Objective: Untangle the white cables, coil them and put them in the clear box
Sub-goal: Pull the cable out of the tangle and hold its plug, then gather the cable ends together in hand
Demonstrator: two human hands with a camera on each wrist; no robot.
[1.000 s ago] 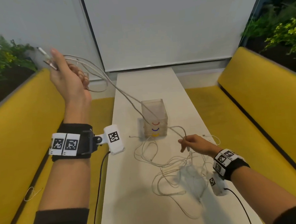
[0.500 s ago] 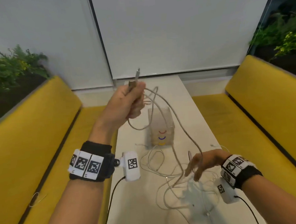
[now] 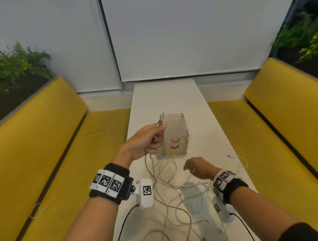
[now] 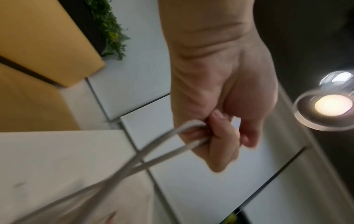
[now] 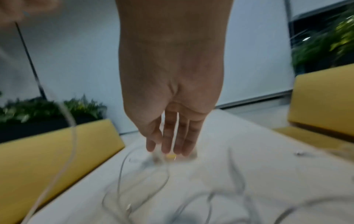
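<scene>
My left hand grips a white cable just left of the clear box, with the cable's plug ends sticking up above the fist. In the left wrist view the fingers curl round a loop of that cable. The cable hangs down to a tangle of white cables on the white table. My right hand hovers over the tangle with straight fingers and holds nothing.
Yellow benches run along both sides of the narrow table. One loose cable end lies near the table's right edge. A small wire loop rests on the left bench. Planters with greenery stand behind the backrests.
My left hand has come down from high at the left to beside the clear box, still gripping the cable. My right hand has let go of the cable it pinched and opened.
</scene>
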